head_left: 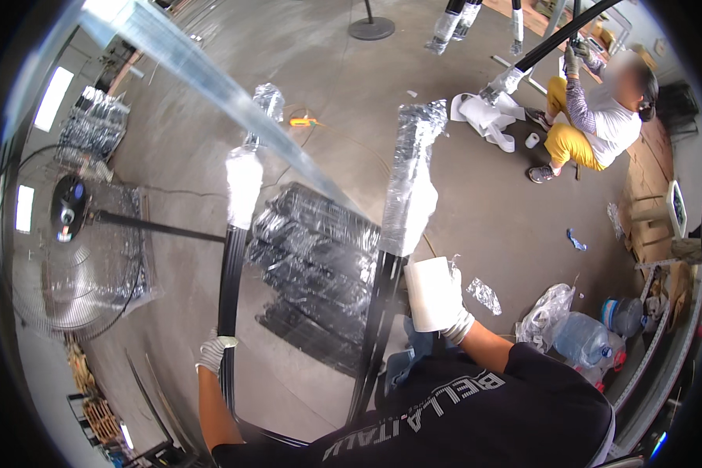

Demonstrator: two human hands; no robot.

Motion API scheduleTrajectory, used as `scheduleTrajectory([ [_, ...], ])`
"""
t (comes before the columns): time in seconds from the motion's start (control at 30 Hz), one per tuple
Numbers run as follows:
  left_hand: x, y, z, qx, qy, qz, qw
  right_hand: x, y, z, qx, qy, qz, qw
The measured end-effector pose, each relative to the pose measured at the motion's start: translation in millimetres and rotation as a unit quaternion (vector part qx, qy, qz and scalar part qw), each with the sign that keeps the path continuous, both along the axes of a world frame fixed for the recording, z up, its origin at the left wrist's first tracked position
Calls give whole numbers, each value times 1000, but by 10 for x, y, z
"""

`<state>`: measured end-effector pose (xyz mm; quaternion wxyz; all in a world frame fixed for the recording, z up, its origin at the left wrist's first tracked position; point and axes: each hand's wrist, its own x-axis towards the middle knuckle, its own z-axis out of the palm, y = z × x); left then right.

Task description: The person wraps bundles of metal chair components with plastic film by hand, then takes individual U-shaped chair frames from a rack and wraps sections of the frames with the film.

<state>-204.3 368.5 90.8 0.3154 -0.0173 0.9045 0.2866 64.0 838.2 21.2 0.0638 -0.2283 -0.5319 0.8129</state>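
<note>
My left hand [213, 351], in a white glove, is closed round the left bar of a black frame [230, 285]. The upper part of that bar is covered in white wrapping [244, 183]. A white roll of wrapping film [427, 295] is in my gloved right hand [454, 312], whose fingers are partly hidden behind it. The roll stands close beside the frame's right bars [376, 327]. Shiny clear film over white wrapping [409, 183] covers the upper end of these bars. A pale translucent strip [226, 101] crosses the upper left, blurred; I cannot tell what it is.
Film-wrapped black parts [320, 257] lie on the floor beyond the frame. A standing fan [74, 242] is at the left. At the far right, another person [593, 117] crouches at a black bar. Large plastic bottles [581, 339] and crumpled film [546, 316] lie at the right.
</note>
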Motion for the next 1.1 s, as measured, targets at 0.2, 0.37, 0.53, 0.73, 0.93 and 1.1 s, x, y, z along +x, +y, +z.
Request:
scheduleTrajectory([
  [0.2,1518,-711,710,53,-23,207,977,524,-574,419,-442,90,95,887],
  [0.37,3008,-1466,889,75,-23,242,967,1500,-1178,382,-628,71,140,762],
  [0.53,4479,-2242,799,25,-81,245,966,2423,-1705,654,-622,23,146,769],
  [0.73,5951,-2719,363,97,-148,290,940,3221,-2038,621,-649,-54,195,734],
  [0.93,6945,-2868,-572,97,-333,306,887,3919,-1977,266,-646,-170,134,732],
  [1.1,6840,-2259,-748,89,-389,286,871,4191,-1861,-400,-670,-217,16,710],
])
